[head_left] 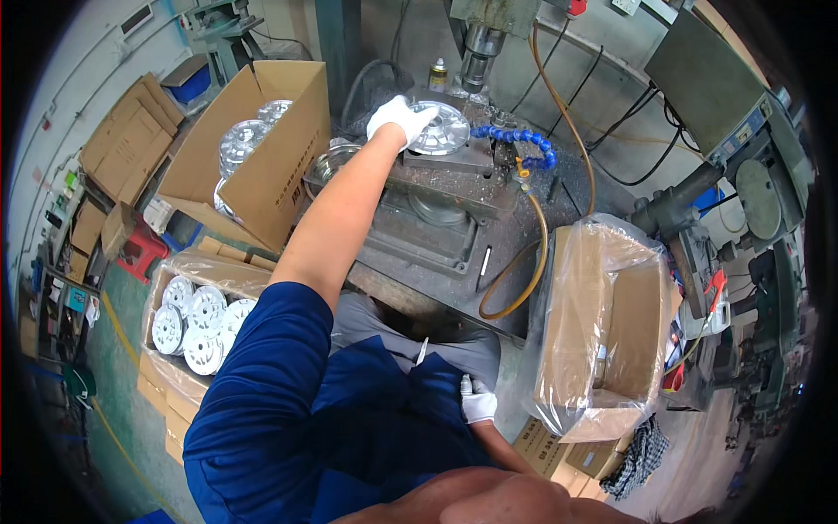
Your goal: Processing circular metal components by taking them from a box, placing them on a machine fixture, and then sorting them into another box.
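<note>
- Gripping the round cast-metal disc (439, 128) at its left rim, my gloved left hand (399, 118) holds it on the machine fixture (454, 157), upper centre of the frame.
- Judging it rigid, fairly heavy (possibly slick); rim hold suits.
- Right hand (477, 402) rests, fingers loosely curled on my lap, holding nothing.

You have one metal disc (441, 128) under your left hand (397, 118) at upper centre. Five white discs (194, 319) show in the lined box (218, 271) at lower left, and two more discs (244, 140) in the open carton (271, 175) at upper left.
</note>
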